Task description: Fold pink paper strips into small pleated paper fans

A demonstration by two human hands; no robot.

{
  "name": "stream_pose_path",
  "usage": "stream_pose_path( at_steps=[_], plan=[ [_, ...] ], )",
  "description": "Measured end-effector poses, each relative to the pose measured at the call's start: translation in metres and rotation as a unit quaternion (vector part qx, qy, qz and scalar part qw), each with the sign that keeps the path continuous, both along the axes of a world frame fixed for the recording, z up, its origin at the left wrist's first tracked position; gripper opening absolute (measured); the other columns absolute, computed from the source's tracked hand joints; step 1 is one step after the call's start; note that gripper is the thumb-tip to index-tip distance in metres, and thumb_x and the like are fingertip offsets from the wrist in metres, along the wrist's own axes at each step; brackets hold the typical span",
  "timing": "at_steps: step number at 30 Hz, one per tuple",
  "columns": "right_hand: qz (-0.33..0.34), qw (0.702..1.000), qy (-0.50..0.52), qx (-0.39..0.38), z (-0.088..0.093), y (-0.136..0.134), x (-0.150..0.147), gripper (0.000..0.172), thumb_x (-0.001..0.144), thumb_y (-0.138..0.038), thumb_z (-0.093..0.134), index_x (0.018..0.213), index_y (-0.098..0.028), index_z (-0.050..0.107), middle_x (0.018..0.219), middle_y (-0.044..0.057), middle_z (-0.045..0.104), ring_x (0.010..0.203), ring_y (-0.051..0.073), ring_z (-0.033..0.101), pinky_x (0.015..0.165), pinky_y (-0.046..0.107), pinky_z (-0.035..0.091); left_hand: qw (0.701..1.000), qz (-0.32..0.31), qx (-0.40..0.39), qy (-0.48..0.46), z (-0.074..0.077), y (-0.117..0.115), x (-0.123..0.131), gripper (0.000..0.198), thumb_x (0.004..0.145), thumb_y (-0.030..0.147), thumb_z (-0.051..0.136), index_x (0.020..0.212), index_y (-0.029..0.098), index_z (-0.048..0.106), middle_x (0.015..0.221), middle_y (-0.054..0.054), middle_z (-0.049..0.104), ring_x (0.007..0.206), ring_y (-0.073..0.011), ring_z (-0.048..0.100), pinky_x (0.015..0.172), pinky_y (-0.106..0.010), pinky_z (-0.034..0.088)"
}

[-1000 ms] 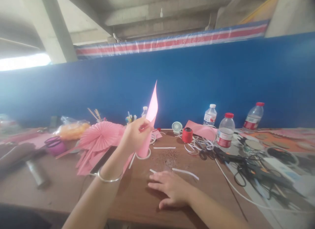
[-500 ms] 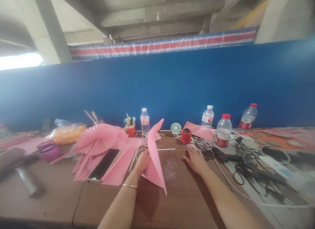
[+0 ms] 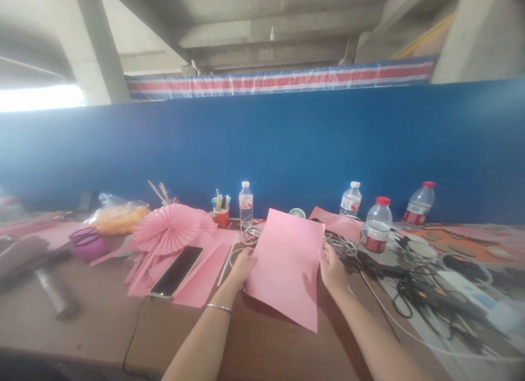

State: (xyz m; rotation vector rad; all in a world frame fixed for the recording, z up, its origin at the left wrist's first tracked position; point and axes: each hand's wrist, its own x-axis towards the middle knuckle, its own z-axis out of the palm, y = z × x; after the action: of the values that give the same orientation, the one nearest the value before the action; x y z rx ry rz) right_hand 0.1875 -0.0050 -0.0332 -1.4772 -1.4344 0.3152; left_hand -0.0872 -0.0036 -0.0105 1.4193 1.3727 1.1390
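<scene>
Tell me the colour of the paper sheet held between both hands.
The paper sheet is plain pink, without print; the head view shows it.

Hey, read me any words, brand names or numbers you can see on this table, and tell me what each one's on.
Nothing here can be read as text.
Water bottles: red and white labels, print too blurred to read.
Pink sheet, held between the left hand and the right hand: blank.
Phone: screen dark, nothing showing.
</scene>
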Motion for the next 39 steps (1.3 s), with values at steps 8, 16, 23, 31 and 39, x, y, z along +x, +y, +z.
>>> stream_pose_path(
  at_steps=[8, 16, 23, 31, 39],
  plan=[
    [0.034, 0.994, 0.102, 0.000, 0.001, 0.009, 0.008, 0.042, 0.077, -0.039, 0.048, 0.112, -0.016, 0.047, 0.095, 0.010, 0.062, 0.088, 0.024, 0.060, 0.082, 0.039, 0.043, 0.992, -0.056, -0.009, -0.111, 0.005, 0.000, -0.001, 0.039, 0.072, 0.014, 0.049, 0.111, 0.013, 0.044, 0.096, -0.011, 0.062, 0.076, -0.0181, 0.063, 0.069, -0.030, 0.049],
    [0.121, 0.979, -0.107, 0.122, 0.012, -0.002, -0.003, 0.040, 0.077, -0.032, 0.050, 0.115, -0.018, 0.051, 0.117, 0.010, 0.051, 0.110, 0.024, 0.046, 0.096, 0.039, 0.034, 0.984, -0.154, -0.043, -0.083, 0.009, -0.012, 0.011, 0.047, 0.065, 0.017, 0.058, 0.111, 0.011, 0.047, 0.086, -0.009, 0.064, 0.073, -0.0185, 0.063, 0.071, -0.032, 0.048],
    [0.193, 0.959, -0.199, 0.054, 0.010, -0.008, -0.011, 0.049, 0.076, -0.033, 0.054, 0.122, -0.020, 0.047, 0.121, 0.009, 0.051, 0.114, 0.027, 0.043, 0.099, 0.046, 0.027, 0.990, -0.082, -0.003, 0.119, 0.007, -0.009, 0.005, 0.025, 0.080, 0.032, 0.042, 0.073, 0.014, 0.058, 0.063, -0.006, 0.057, 0.062, -0.0184, 0.057, 0.064, -0.033, 0.045],
    [0.230, 0.971, -0.053, 0.040, 0.021, -0.010, -0.008, 0.047, 0.075, -0.030, 0.051, 0.121, -0.020, 0.048, 0.122, 0.008, 0.049, 0.112, 0.024, 0.045, 0.097, 0.039, 0.034, 0.929, -0.050, 0.132, 0.342, 0.009, -0.008, 0.010, 0.007, 0.068, 0.015, 0.054, 0.071, 0.017, 0.060, 0.085, -0.007, 0.056, 0.090, -0.0231, 0.049, 0.087, -0.036, 0.032],
    [0.251, 0.967, -0.019, -0.040, 0.028, 0.001, 0.022, 0.039, 0.082, -0.047, 0.043, 0.102, -0.021, 0.064, 0.125, 0.009, 0.047, 0.115, 0.026, 0.042, 0.096, 0.041, 0.034, 0.887, -0.111, 0.188, 0.406, 0.013, -0.016, 0.015, 0.015, 0.068, 0.028, 0.062, 0.080, 0.020, 0.062, 0.097, -0.006, 0.056, 0.096, -0.0240, 0.048, 0.085, -0.036, 0.033]
  ],
)
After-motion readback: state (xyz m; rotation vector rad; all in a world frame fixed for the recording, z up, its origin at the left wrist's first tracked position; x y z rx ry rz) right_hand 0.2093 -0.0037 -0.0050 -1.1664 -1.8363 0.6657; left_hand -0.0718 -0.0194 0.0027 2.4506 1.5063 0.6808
